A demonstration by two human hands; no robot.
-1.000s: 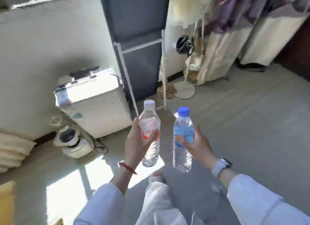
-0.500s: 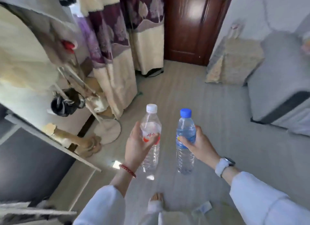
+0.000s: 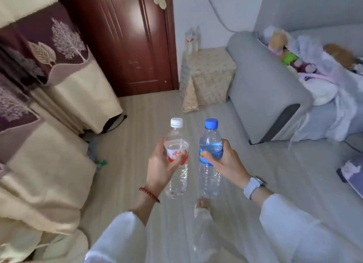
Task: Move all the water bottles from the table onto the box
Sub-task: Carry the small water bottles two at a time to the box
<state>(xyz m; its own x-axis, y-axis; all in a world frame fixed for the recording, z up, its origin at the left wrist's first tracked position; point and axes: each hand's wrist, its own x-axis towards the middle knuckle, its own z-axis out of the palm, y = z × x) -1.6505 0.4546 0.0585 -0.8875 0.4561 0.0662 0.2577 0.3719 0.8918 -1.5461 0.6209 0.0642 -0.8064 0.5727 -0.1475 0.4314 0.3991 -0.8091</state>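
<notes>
My left hand grips a clear water bottle with a white cap and a red-and-white label, held upright above the floor. Just to its right, my right hand grips a second bottle with a blue cap and a blue label, also upright. The two bottles stand side by side with a small gap between them. Ahead, against the wall beside the sofa, stands a box-shaped thing covered with patterned cloth. No table is in view.
A dark red wooden door is straight ahead. Patterned curtains hang along the left. A grey sofa with toys and cloth on it fills the right. Bare floor stretches between them.
The view has swung to the right, away from the white suitcase and rack, past the curtains, to the door, the covered box and the sofa. Both hands keep their bottles in the same hold.
</notes>
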